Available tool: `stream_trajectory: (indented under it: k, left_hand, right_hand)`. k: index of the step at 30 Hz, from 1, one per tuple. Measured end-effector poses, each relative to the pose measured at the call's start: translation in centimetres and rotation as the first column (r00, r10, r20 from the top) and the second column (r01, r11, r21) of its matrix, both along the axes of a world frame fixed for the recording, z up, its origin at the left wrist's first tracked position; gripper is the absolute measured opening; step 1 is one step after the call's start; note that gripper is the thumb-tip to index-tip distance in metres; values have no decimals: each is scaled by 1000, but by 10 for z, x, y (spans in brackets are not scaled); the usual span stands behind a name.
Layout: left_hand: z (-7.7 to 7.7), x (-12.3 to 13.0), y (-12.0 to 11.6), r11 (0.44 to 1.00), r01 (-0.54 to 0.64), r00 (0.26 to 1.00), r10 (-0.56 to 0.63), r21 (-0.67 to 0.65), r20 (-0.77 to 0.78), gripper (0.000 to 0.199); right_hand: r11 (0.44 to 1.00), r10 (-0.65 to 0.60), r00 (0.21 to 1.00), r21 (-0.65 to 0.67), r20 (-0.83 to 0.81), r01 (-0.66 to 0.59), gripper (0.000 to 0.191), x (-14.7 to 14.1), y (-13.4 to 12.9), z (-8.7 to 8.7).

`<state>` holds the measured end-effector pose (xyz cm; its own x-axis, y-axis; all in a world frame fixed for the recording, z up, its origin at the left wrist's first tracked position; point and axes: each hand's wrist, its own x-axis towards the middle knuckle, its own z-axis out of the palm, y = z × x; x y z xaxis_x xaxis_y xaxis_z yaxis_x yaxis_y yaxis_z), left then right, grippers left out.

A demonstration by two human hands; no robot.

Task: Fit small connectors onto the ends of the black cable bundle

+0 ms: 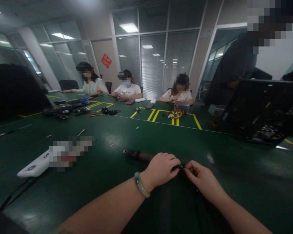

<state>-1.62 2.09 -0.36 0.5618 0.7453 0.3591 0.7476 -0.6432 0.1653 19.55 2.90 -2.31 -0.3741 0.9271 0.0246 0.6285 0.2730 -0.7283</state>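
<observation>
What looks like an electric screwdriver (145, 157) lies across the green table, its metal tip and black collar pointing left and its brownish body running under my left hand. My left hand (161, 167) is closed around its rear part, palm down, with a green bangle on the wrist. Close against it, my right hand (197, 174) pinches a small black cable end (182, 166) at the screwdriver's rear. The fingers partly hide this joint, so I cannot tell whether the two are connected. A dark cable runs down from below my right hand.
A white device (35, 165) with a cord lies left. Dark cables and parts (104, 111) sit farther back, near yellow tape markings. An open black computer case (266, 113) stands at right, a dark panel (14, 91) at far left. Several people sit opposite; one person stands at right.
</observation>
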Motion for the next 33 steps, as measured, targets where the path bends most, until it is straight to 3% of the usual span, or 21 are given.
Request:
stream_trajectory:
  k: [17, 33]
  left_hand:
    - [2, -1, 2, 999, 42, 998, -42, -16, -43, 10]
    - [-4, 2, 3, 998, 58, 996, -56, -39, 63, 9]
  right_hand:
    - [997, 16, 995, -77, 95, -8, 16, 2, 3, -3]
    - [996, -20, 999, 86, 37, 16, 8, -1, 0, -10]
